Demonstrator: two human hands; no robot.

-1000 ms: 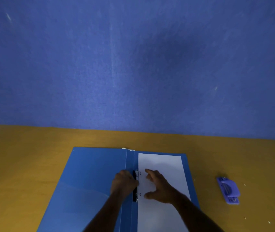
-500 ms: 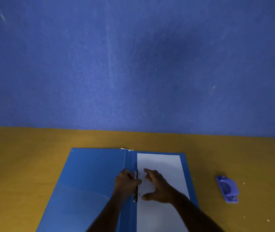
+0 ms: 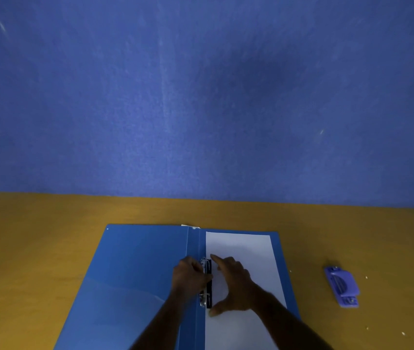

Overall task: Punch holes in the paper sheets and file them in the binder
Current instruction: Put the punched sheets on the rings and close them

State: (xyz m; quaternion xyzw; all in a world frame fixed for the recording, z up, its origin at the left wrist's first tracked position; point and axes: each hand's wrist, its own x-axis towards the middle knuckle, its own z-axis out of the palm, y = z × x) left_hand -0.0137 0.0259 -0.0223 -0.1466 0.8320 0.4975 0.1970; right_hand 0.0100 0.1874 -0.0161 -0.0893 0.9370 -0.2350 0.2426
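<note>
A blue binder lies open on the wooden table. White paper sheets rest on its right half, their left edge at the black ring mechanism along the spine. My left hand curls over the mechanism, fingers closed on the middle of its black bar. My right hand lies flat on the paper beside the rings, forefinger and thumb spread apart, pressing the sheets down. Two silver rings show above and below my left hand.
A purple hole punch sits on the table to the right of the binder. Small white paper bits lie near it. A blue wall rises behind the table's far edge.
Both hands stay at the ring mechanism. The left hand's fingers have shifted slightly over the black bar, and the view has moved a little.
</note>
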